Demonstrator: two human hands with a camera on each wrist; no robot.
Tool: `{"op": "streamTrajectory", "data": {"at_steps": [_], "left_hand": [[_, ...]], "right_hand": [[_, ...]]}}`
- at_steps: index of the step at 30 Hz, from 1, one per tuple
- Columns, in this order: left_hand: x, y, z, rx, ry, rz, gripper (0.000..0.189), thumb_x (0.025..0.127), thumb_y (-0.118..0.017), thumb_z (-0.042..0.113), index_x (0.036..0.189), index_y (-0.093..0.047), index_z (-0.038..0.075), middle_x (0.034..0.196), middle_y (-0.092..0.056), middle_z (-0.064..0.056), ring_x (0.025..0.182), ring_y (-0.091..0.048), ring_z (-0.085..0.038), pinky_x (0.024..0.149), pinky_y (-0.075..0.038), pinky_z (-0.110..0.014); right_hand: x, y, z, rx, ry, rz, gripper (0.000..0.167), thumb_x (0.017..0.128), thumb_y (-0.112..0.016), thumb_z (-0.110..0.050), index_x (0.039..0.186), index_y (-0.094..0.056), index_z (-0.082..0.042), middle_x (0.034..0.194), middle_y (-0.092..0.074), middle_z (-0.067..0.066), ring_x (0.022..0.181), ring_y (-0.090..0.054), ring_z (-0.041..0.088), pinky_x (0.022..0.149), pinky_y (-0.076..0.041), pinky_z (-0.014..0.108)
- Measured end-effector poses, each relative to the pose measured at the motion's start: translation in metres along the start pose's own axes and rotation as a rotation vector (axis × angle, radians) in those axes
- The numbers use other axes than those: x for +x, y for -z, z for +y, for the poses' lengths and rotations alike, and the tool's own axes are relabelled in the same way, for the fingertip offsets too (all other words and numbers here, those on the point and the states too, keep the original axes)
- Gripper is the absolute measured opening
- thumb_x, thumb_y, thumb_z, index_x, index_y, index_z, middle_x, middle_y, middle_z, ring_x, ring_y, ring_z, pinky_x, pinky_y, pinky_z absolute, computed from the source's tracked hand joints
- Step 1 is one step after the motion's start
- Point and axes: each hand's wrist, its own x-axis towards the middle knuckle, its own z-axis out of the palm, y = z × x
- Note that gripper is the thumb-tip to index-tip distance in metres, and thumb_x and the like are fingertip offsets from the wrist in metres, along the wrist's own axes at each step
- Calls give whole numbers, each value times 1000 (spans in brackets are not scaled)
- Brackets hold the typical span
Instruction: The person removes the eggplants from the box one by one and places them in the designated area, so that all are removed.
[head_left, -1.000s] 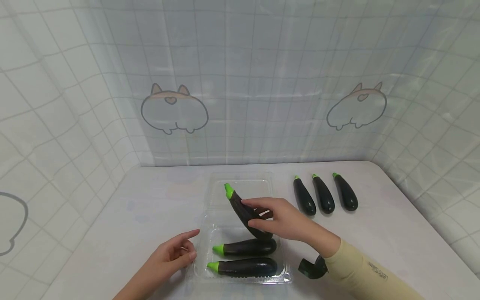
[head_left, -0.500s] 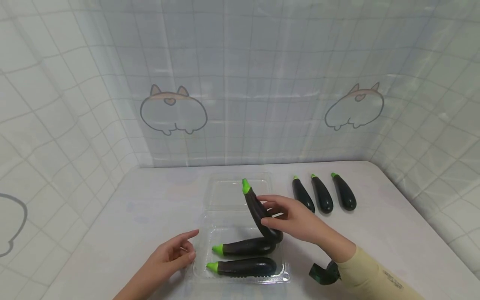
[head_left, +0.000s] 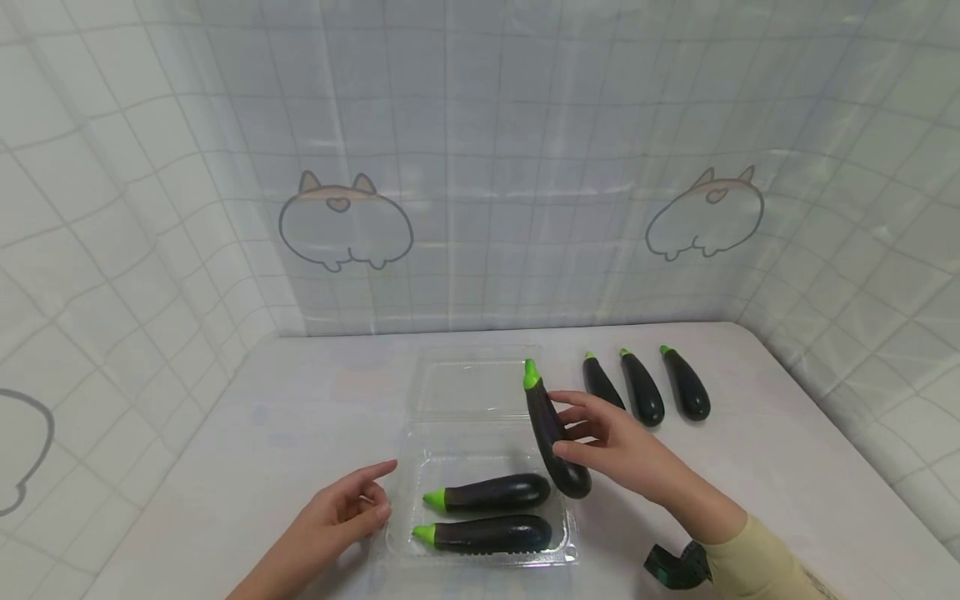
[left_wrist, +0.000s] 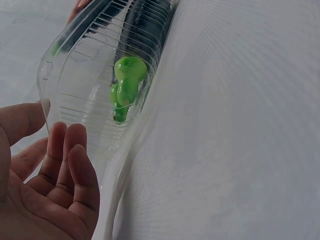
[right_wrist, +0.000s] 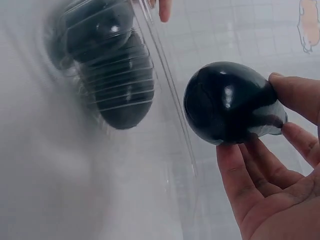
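Note:
In the head view my right hand [head_left: 615,442] pinches an eggplant [head_left: 551,442] between thumb and fingers. Its bright green stem points up and away, and its round dark end hangs over the right rim of the clear plastic container [head_left: 405,467]. That round end faces the right wrist camera, where the eggplant [right_wrist: 225,105] is apart from the container wall. Two more eggplants [head_left: 498,493] [head_left: 491,535] lie side by side inside, stems to the left. My left hand [head_left: 341,512] stays at the container's left edge, fingers loosely bent, a fingertip at the rim in the left wrist view.
Three eggplants [head_left: 686,383] lie in a row on the white table [head_left: 315,392] at the right; my right hand partly covers the nearest. The container's lid [head_left: 472,387] is folded back behind it. A tiled-pattern curtain [head_left: 487,167] surrounds the table's back and sides.
My right hand has carried the eggplant rightward from above the container's middle to its right edge, turning it more upright. My left hand has kept its place.

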Motion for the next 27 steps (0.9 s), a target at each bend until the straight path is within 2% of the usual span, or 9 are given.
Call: {"op": "streamTrajectory", "data": {"at_steps": [7,17,27], "left_hand": [[0,0,0,-7,41,-5,58,99,-62,16,150,-37,3,106,-56,-16,91,-63,-19,72,-53,-31],[-1,0,2,-1,38,-4,59,99,-63,17,150,-38,2,105,-55,-17,89,-63,-18,73,-53,-30],[0,0,1,-1,32,5,59,98,-64,16,149,-39,2,105,-56,-17,89,-63,-18,72,-53,-30]], "right_hand": [[-13,6,6,29,-41,24,64,90,-75,-30,146,-45,-29,124,-60,10,112,-60,26,87,-52,32],[-29,10,14,19,-97,55,64,90,-75,-28,146,-44,-24,127,-58,14,110,-60,28,84,-52,33],[-40,13,19,20,-110,61,64,91,-74,-27,147,-43,-22,129,-57,15,107,-60,29,83,-53,32]]}}
